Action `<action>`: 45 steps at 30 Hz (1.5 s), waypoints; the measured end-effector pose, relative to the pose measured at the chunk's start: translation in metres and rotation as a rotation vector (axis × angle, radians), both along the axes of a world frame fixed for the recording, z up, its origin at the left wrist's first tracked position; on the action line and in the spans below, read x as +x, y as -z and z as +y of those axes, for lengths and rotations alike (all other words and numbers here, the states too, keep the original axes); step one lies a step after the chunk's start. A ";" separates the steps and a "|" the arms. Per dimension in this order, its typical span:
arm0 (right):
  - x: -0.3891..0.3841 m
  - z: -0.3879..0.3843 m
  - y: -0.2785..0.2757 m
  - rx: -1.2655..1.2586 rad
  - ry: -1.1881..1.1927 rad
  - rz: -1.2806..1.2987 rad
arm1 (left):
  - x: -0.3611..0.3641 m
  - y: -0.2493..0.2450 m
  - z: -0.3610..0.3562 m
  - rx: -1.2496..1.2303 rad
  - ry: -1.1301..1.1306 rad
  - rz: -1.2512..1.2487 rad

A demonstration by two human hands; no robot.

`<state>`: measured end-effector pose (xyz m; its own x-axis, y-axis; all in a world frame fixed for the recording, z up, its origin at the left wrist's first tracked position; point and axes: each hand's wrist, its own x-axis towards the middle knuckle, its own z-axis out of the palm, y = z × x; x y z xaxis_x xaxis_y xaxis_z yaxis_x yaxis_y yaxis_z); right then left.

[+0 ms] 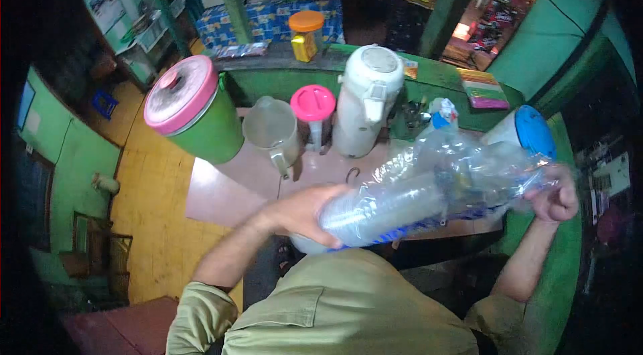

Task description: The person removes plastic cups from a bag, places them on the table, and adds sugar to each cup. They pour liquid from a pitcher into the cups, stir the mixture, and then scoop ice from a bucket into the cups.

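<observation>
A clear plastic bag (462,171) with blue print lies across the front of my body, with a stack of clear plastic cups (385,211) inside it. Around the left end of the stack, my left hand (308,213) is wrapped. My right hand (554,195) is closed on the gathered right end of the bag. Beyond the bag stand a white thermos (368,104), a clear pitcher (271,132) and a container with a pink lid (313,104). A tub with a blue lid (534,132) is just behind my right hand.
A green cooler with a pink lid (181,97) stands at the table's left. On the ledge behind are an orange-lidded jar (307,23) and colourful packets (483,89). A blue-covered table (328,10) is farther back; a yellow wooden floor (144,221) lies to the left.
</observation>
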<state>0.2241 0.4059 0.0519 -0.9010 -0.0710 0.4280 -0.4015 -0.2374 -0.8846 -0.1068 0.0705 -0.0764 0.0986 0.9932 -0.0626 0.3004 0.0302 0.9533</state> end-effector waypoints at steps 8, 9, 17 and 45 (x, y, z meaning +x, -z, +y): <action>-0.061 -0.073 0.161 -0.307 0.329 -0.591 | -0.008 0.020 -0.059 -0.330 0.009 0.122; -0.071 -0.076 0.170 -0.317 0.327 -0.595 | -0.005 0.013 -0.059 -0.321 -0.033 0.146; -0.051 -0.046 0.239 -0.221 0.240 -0.777 | -0.002 0.008 -0.063 -0.392 -0.095 0.272; -0.087 -0.108 0.244 0.538 0.476 -0.382 | 0.019 0.017 -0.025 -0.258 -0.188 -0.002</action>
